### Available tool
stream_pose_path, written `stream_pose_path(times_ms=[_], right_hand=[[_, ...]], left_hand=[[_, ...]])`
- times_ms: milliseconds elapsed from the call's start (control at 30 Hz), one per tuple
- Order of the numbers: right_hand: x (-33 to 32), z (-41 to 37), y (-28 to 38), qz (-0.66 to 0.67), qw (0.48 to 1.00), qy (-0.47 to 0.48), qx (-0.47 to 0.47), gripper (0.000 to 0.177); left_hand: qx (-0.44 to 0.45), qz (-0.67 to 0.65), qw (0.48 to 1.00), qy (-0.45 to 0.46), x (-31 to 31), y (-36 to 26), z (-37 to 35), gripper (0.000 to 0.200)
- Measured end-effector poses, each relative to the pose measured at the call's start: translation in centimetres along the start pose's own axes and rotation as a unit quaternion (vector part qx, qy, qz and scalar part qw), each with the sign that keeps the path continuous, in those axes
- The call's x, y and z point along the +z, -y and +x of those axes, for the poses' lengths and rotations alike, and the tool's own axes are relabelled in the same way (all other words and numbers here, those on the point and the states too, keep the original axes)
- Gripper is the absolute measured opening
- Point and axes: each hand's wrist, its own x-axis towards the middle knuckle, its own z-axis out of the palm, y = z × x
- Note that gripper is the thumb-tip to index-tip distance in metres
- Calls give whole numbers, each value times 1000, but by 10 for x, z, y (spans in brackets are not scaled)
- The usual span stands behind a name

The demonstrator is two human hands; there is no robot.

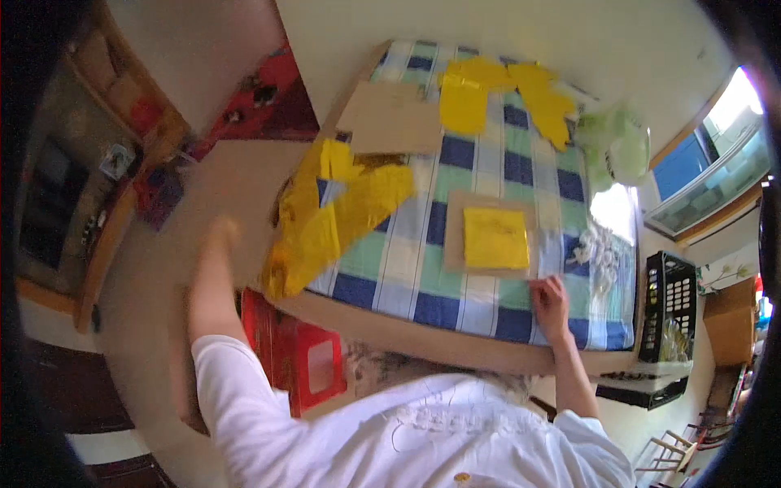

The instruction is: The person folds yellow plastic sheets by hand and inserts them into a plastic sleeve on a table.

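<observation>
My right hand (pixel 551 302) is over the near right part of the bed, its fingers curled together by the lower right corner of a cardboard sheet (pixel 454 236). Whether anything is between those fingers I cannot make out. On that cardboard lies a flat yellow square piece (pixel 495 237). My left hand (pixel 226 231) is stretched out over the floor, left of the bed; motion blurs its fingers. Nearest to it, at the bed's left edge, lies a crumpled yellow sheet (pixel 358 213) that partly hangs over the side.
The bed (pixel 394 295) has a blue, green and white checked cover. Farther back lie bare cardboard (pixel 394 122) and more yellow pieces (pixel 464 106). A pale green bag (pixel 614 146) is at right, beyond a black crate (pixel 669 301). A red stool (pixel 321 366) stands by my left side.
</observation>
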Motion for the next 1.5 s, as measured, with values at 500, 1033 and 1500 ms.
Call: stream_pose_path(times_ms=[500,1033,1500], right_hand=[[-3,5,1,37,998,-48,-8,13],[-28,-1,22,10,998,17,-62,29],[23,-17,67,-11,983,112,-144,47]], left_hand=[[315,-45,937,144,128,-322,-195,21],[414,-127,879,201,204,-355,-286,24],[496,-95,827,248,228,-387,-256,28]])
